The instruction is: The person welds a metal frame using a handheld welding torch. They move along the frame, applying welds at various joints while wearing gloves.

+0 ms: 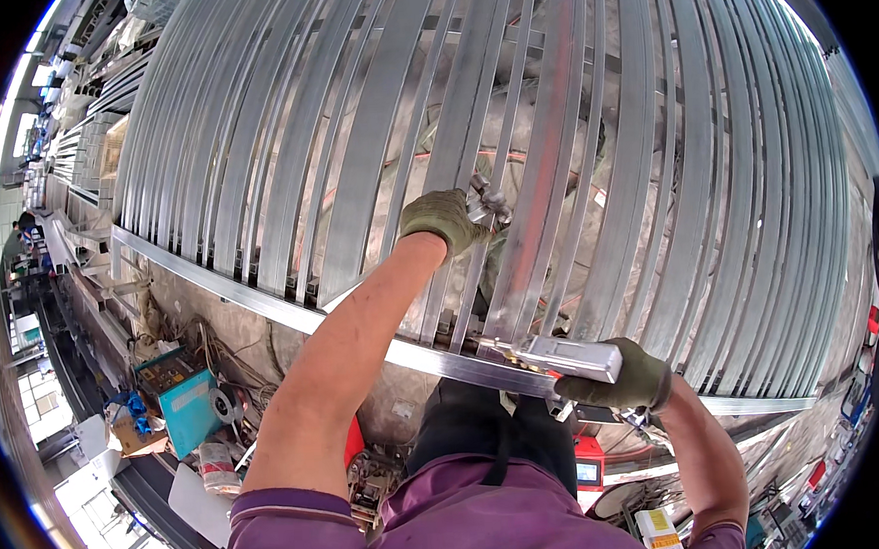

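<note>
Showing smooth, satin-bright metal along long silver-grey bars point(637, 95), glossier metal on silver box-shaped tool point(575, 357) and grey knobbly piece point(485, 200); wearing matt olive cloth gloves point(437, 220), faintly sheened purple cloth shirt point(492, 520).

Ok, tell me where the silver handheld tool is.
In the head view, the silver handheld tool is below and right of centre, in the gloved right hand, by the frame's near rail.

Slats point(373, 149) lie before me, beyond the near rail point(222, 292). My left hand point(442, 221) is over them, ahead of my right hand point(632, 380). A machine point(190, 412) stands to my left.
</note>
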`<state>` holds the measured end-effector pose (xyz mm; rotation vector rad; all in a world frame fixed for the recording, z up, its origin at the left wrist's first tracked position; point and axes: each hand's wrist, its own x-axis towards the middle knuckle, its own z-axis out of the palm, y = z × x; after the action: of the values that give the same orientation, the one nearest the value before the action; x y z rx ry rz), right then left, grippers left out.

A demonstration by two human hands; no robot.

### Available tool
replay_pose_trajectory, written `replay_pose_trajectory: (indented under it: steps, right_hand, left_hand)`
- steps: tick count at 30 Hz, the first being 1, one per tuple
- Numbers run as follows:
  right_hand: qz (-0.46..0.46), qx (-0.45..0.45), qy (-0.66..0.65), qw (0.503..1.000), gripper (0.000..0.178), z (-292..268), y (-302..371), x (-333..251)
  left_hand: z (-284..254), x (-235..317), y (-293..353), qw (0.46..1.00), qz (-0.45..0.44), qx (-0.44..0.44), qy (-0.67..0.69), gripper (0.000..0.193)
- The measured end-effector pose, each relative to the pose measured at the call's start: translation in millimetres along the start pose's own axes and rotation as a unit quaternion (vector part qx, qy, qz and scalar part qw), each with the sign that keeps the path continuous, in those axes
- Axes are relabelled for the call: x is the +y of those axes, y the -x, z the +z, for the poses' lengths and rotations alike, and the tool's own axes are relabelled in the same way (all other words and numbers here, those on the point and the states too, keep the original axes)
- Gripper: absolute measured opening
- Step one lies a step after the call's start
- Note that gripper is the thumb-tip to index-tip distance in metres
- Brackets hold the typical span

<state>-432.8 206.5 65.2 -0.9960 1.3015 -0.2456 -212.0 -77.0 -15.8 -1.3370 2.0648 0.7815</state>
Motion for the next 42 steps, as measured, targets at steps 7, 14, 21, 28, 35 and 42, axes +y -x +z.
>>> replay_pose_trajectory:
  steps: [7, 14, 21, 28, 35, 42]
  right_hand:
    - [0.104, -0.078, -0.005, 0.992, 0.049, 0, -36, -30]
    - [0.106, -0.09, -0.024, 0.99, 0.047, 1, -46, -17]
    - [0.094, -0.098, 0.005, 0.991, 0.046, 2, -53, -18]
    - [0.069, -0.097, 0.019, 0.993, 0.049, 3, -54, -25]
    - [0.032, -0.109, 0.087, 0.99, 0.062, 2, -56, -18]
    - [0.036, -0.113, 0.079, 0.99, 0.06, 1, -55, -25]
  left_hand:
    - [2, -3, -5, 0.999, -0.01, 0.005, 0.035, 0.067]
    - [7, -8, -11, 0.999, 0.003, 0.018, 0.032, 0.072]
    - [9, -9, -13, 0.999, -0.006, 0.017, 0.045, 0.073]
    - [8, -8, -14, 0.999, -0.008, 0.017, 0.038, 0.074]
    - [5, -6, -15, 1.0, -0.013, 0.0, 0.022, 0.071]
    - [5, -8, -15, 1.0, -0.013, 0.007, 0.023, 0.067]
